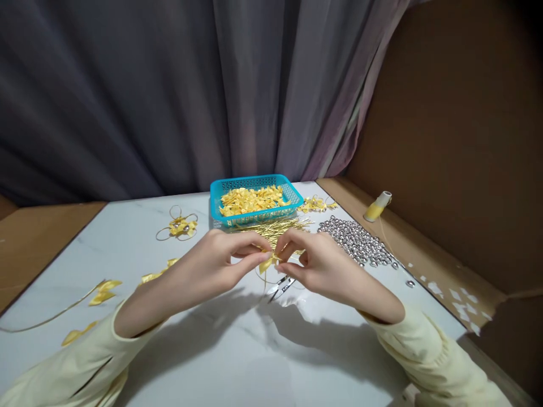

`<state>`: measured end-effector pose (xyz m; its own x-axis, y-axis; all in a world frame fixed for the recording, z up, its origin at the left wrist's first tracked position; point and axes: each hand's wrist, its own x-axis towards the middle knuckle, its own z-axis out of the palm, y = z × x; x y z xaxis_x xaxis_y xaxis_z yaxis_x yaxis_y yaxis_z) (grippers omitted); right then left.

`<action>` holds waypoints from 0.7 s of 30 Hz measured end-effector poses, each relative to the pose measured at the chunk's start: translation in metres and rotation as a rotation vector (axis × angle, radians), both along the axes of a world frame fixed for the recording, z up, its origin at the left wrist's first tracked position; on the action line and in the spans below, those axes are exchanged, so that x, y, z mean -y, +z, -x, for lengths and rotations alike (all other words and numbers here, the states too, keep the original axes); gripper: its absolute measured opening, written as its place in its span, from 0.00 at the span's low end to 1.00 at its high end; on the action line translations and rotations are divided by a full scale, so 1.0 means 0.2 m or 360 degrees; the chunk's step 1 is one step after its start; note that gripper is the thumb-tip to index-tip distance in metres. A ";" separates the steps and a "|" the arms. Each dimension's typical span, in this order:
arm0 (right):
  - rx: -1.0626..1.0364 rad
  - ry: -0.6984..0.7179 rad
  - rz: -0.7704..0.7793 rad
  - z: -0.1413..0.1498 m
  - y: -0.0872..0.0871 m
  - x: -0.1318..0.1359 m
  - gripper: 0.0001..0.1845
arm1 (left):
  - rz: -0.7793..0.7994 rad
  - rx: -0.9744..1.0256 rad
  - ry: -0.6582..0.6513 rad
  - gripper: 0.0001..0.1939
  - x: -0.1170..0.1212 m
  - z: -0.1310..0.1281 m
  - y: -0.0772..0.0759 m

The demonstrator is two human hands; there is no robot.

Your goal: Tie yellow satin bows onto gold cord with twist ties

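Between my two hands, over the middle of the table, is a small yellow ribbon bow [266, 263]. My left hand [227, 257] pinches it from the left with thumb and forefinger. From the right, my right hand [303, 254] grips the bow's other side, its fingertips close to the left ones. A thin strand hangs below the bow. Just under my hands lies a pair of small scissors [280, 288], partly hidden. Behind my fingers is a pile of gold wire stems [275, 227].
A teal basket [214, 198] of yellow ribbon pieces stands at the back. Silver beads [360, 240] are heaped on the right, near a thread spool [377, 206]. A wired yellow flower [182, 226] and loose bows [104, 291] lie left. White scraps [462, 308] lie right.
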<state>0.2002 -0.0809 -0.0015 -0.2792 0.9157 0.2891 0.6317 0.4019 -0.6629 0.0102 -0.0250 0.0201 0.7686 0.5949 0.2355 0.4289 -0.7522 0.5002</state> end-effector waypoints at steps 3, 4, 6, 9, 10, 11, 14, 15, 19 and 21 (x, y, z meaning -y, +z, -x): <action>0.0115 -0.0014 -0.0079 0.01 0.00 0.00 0.04 | -0.0028 -0.0024 -0.0019 0.06 0.00 0.00 -0.01; 0.0155 -0.0025 -0.0103 0.00 0.00 0.00 0.03 | -0.0031 -0.0029 -0.0036 0.06 0.00 0.00 -0.01; 0.0234 -0.0031 -0.0146 0.00 0.00 0.01 0.02 | -0.0029 -0.0041 -0.0071 0.06 -0.01 0.00 -0.01; 0.0308 -0.0001 -0.0188 -0.01 0.00 0.01 0.05 | 0.0012 -0.0068 -0.0084 0.07 -0.02 -0.01 -0.01; 0.0323 0.0013 -0.0196 -0.01 0.00 0.01 0.06 | 0.0044 -0.0070 -0.0088 0.07 -0.02 -0.01 0.00; 0.0335 0.0021 -0.0204 -0.01 0.00 0.01 0.06 | 0.0085 -0.0065 -0.0091 0.07 -0.03 -0.01 0.00; 0.0345 0.0026 -0.0218 -0.01 0.00 0.00 0.07 | 0.0214 -0.0026 -0.0100 0.07 -0.03 -0.01 0.00; 0.0336 0.0025 -0.0218 -0.02 0.00 0.00 0.06 | 0.0243 -0.0018 -0.0099 0.07 -0.04 -0.01 -0.01; 0.0214 0.0015 -0.0185 -0.04 0.00 -0.02 0.10 | 0.0252 -0.0033 -0.0068 0.07 -0.04 0.00 -0.01; 0.0173 0.0066 -0.0134 -0.06 0.01 -0.03 0.13 | 0.0253 -0.0039 -0.0054 0.07 -0.04 0.00 -0.01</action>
<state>0.2113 -0.0755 0.0000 -0.3505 0.8763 0.3304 0.6797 0.4807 -0.5540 0.0107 -0.0179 0.0191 0.7934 0.5965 0.1210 0.4181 -0.6786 0.6039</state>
